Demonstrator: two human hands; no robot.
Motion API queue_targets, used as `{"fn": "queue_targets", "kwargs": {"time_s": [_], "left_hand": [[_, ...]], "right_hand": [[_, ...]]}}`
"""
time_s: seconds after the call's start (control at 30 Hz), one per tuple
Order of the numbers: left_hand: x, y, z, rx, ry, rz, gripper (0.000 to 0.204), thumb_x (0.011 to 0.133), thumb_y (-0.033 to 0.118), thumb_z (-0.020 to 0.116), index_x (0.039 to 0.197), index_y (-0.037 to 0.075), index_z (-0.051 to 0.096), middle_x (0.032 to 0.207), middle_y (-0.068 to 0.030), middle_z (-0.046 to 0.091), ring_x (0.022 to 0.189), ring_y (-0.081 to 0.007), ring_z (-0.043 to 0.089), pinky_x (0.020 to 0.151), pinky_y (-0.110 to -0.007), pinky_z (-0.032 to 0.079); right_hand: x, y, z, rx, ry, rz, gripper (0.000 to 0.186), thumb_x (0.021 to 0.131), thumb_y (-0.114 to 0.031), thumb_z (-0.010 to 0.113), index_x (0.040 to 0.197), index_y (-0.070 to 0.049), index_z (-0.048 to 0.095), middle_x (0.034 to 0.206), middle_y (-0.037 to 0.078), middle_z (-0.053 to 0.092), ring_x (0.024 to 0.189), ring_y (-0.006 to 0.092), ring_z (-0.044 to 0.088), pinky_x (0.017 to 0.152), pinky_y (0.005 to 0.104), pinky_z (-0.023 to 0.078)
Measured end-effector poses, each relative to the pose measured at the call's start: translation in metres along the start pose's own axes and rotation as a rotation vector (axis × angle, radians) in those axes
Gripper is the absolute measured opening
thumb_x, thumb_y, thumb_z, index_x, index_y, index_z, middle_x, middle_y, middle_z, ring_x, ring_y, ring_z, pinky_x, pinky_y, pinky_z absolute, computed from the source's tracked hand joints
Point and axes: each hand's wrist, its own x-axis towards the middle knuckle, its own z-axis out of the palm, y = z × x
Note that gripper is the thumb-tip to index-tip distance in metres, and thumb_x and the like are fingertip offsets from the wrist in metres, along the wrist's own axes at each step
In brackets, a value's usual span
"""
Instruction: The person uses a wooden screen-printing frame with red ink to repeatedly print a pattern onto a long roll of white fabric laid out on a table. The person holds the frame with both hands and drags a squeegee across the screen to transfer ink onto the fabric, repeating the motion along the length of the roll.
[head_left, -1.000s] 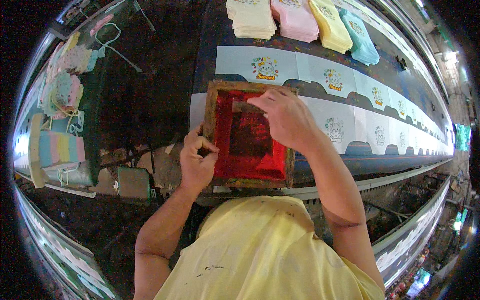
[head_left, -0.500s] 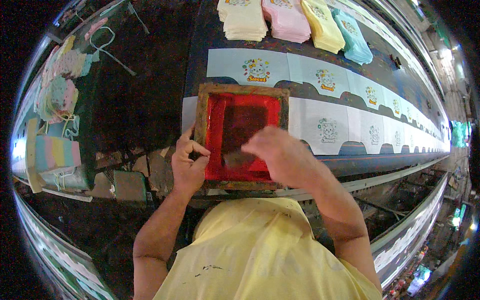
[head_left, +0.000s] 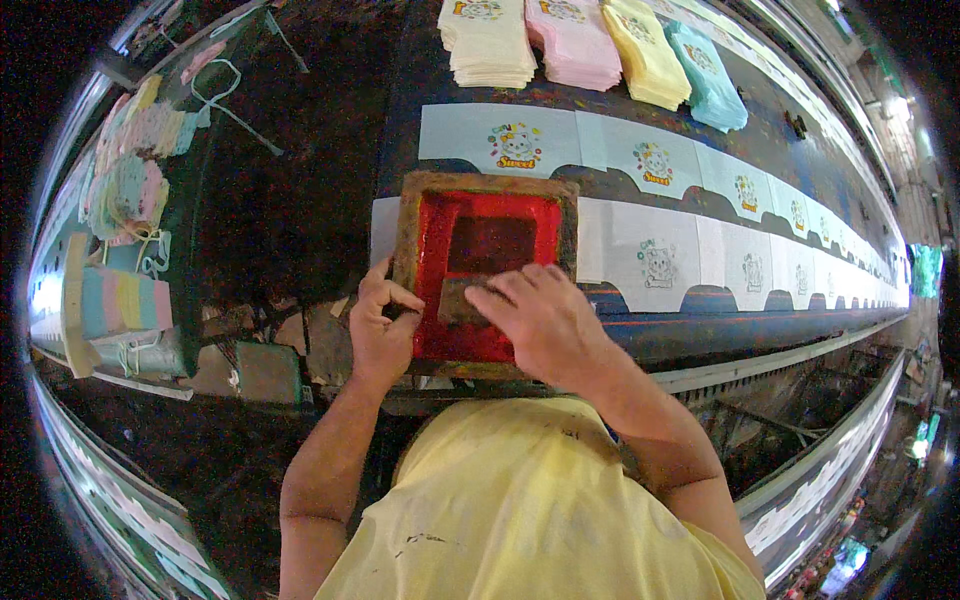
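Wood-framed screen point(head_left: 490, 184) sits at the left end of a long dark table point(head_left: 690, 335), its lower rim at the table's near edge, close before the person's yellow shirt point(head_left: 490, 500). Beyond its left rim the table soon ends and a dark gap opens. To the right, a bare strip of tabletop runs between the near row of white pieces point(head_left: 655, 262) and the pale rail point(head_left: 720, 372) along the edge. Above the screen, a narrow dark band parts that row from a second row of printed pieces point(head_left: 517, 145).

Inside the frame, shallow as a tray, lies red mesh point(head_left: 430, 240) with a dark rectangular panel point(head_left: 490, 243) in its middle. Below the panel, within the walls, the right hand point(head_left: 550, 330) grasps a brown block point(head_left: 458, 302), fingers bent over its right end. The left hand point(head_left: 385, 325) touches the left rim, thumb and fingers curled; whether they clamp the wood, one cannot tell.

Cream point(head_left: 488, 48), pink point(head_left: 575, 48), yellow point(head_left: 645, 58) and turquoise stacks point(head_left: 708, 80) stand farther up the table. At far left, striped pastel cloth point(head_left: 125, 298) lies beside a cream board point(head_left: 75, 300).
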Motion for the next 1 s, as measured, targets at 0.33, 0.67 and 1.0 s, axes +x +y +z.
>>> {"fn": "queue_targets", "kwargs": {"time_s": [0.33,0.67,1.0], "left_hand": [[0.000,-0.008,-0.003,0.083,0.016,0.021,0.018,0.083,-0.004,0.081,0.097,0.007,0.080,0.167,-0.0322,0.061,0.157,-0.0413,0.060,0.129,-0.046,0.043],[0.004,0.033,0.007,-0.039,0.051,0.045,0.018,0.082,-0.011,0.077,0.091,0.003,0.071,0.167,-0.0305,0.061,0.159,-0.0372,0.058,0.131,-0.045,0.041],[-0.015,0.100,0.179,-0.270,0.036,0.159,0.023,0.082,-0.015,0.075,0.090,0.006,0.072,0.169,-0.0270,0.059,0.149,-0.0350,0.063,0.125,-0.043,0.047]], "right_hand": [[-0.051,-0.043,0.007,0.111,-0.033,0.006,0.040,0.101,-0.026,0.071,0.139,-0.013,0.077,0.127,0.008,0.071,0.117,0.0306,0.065,0.099,0.0462,0.057],[-0.140,-0.013,-0.009,0.401,0.414,0.357,0.048,0.097,-0.018,0.089,0.142,-0.012,0.077,0.149,0.013,0.071,0.144,0.0405,0.063,0.119,0.0535,0.055],[-0.252,0.050,-0.050,0.489,0.522,0.597,0.044,0.092,-0.009,0.087,0.136,-0.007,0.079,0.140,0.014,0.078,0.144,0.0415,0.065,0.127,0.0547,0.047]]}}
